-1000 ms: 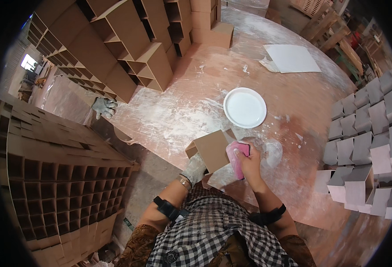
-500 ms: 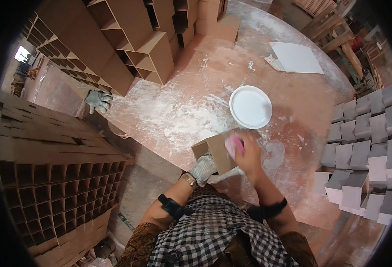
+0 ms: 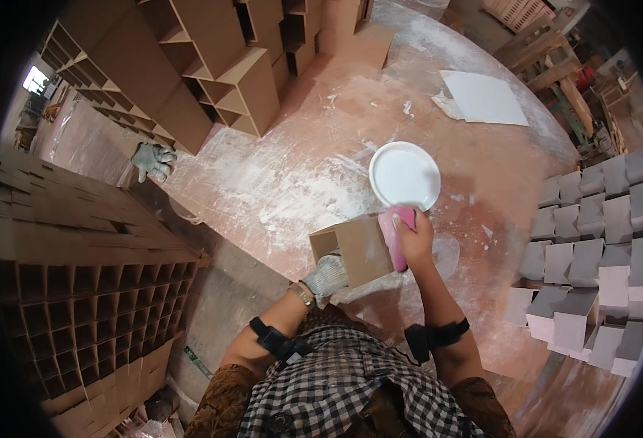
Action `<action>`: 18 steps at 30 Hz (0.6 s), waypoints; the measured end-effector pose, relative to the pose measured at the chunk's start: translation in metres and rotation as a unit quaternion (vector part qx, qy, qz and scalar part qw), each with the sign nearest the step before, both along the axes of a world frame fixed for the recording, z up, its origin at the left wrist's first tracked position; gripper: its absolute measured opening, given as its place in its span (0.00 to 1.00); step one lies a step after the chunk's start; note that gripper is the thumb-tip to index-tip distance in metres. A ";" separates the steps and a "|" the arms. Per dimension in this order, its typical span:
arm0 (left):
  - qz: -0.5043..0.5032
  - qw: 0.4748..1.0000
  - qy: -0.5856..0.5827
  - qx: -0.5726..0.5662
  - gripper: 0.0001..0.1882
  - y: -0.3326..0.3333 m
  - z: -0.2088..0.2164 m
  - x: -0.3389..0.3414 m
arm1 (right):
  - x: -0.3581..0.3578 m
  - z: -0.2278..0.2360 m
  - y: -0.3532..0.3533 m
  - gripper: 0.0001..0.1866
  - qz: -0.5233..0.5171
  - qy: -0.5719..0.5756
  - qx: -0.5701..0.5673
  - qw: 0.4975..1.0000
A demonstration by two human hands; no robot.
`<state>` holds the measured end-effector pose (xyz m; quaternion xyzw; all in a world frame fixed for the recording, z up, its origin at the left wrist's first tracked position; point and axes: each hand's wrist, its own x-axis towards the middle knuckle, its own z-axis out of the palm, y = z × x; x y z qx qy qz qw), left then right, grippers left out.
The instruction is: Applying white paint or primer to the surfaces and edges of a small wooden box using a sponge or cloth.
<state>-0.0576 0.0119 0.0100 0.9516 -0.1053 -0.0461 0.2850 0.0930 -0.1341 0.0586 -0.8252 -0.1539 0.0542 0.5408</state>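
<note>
My left hand (image 3: 327, 276), in a pale knit glove, reaches into the hollow end of a small brown board box (image 3: 367, 252) and holds it at the near edge of the table. Its fingertips are hidden inside the box. In my bare right hand (image 3: 418, 244) is a pink sponge-like pad (image 3: 391, 239), pressed along the box's right end. Just beyond lies a round white dish (image 3: 373, 175) with a pale interior.
White-smeared tabletop (image 3: 278, 182) surrounds the work. Tall brown compartment boxes (image 3: 245, 91) stand at the back left, near a loose grey glove (image 3: 153, 160). A stack of brown boxes (image 3: 110, 306) rises at left. Grey-white boxes (image 3: 577, 263) are stacked at right; a white sheet (image 3: 486, 97) lies far right.
The pink pad has gone from a blur above the box to lying along its right end. The box has turned slightly in my left hand, its end now facing right.
</note>
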 end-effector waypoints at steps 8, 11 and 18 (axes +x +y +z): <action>-0.084 0.992 -0.001 0.092 0.17 0.018 -0.001 0.038 | 0.062 0.016 -0.017 0.11 -0.060 -0.113 -0.221 0.967; -0.063 0.996 -0.015 0.061 0.16 0.015 0.000 0.047 | 0.069 0.019 0.001 0.12 -0.011 -0.145 -0.328 0.933; -0.012 0.999 0.037 0.007 0.19 0.013 0.007 0.046 | 0.085 0.016 0.010 0.15 0.014 -0.064 -0.375 0.925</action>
